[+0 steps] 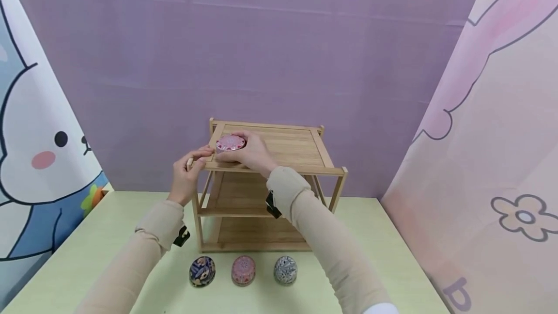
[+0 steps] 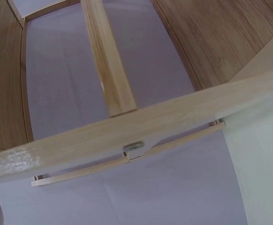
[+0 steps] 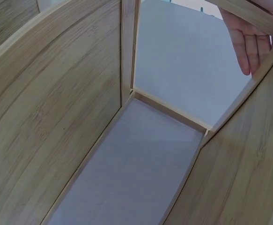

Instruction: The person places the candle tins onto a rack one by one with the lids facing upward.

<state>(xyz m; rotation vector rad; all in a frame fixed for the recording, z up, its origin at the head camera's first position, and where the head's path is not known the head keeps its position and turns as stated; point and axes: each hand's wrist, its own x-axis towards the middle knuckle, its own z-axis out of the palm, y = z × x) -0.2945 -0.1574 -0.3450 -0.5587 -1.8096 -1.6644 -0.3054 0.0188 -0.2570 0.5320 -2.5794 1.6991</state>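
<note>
A pink patterned tin (image 1: 230, 142) is at the left end of the top board of a three-tier wooden shelf (image 1: 287, 142). My right hand (image 1: 256, 153) grips the tin from its right side, thumb in front and fingers behind. At the shelf's front left corner, my left hand (image 1: 185, 176) has its thumb and forefinger right by the top edge, close to the tin. Straight fingers (image 3: 252, 49) of that hand hang beside the wooden frame in the right wrist view. The left wrist view shows mostly the shelf's side rail (image 2: 108, 131).
In front of the shelf, a dark blue patterned tin (image 1: 202, 271), a pink tin (image 1: 243, 270) and a grey-white leafy tin (image 1: 285, 270) lie in a row on the pale green table (image 1: 362, 256). A purple backdrop (image 1: 270, 62) stands behind, with printed cartoon panels on both sides.
</note>
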